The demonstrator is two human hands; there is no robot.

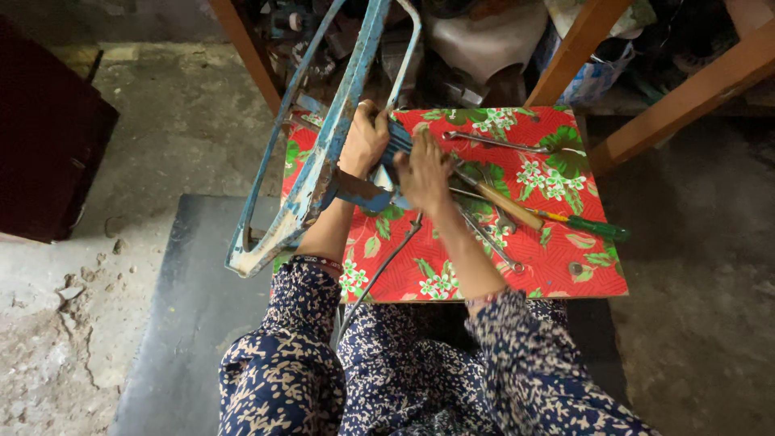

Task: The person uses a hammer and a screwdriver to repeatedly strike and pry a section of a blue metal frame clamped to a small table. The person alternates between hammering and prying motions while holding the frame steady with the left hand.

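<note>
A worn blue metal frame [323, 153] with chipped paint lies tilted across the left edge of a red flowered board [557, 266]. My left hand [365, 141] grips the frame's inner bar from above. My right hand [424, 173] presses against the same blue part beside it; what it holds is hidden by the fingers. A grey cable [379, 270] runs down from under my right hand toward my lap.
On the board lie metal spanners [492, 142], a wooden-handled tool [504, 202] and a green-handled screwdriver [593, 227]. Wooden legs [678, 101] and cluttered items stand behind. A dark mat [186, 323] covers the concrete floor to the left.
</note>
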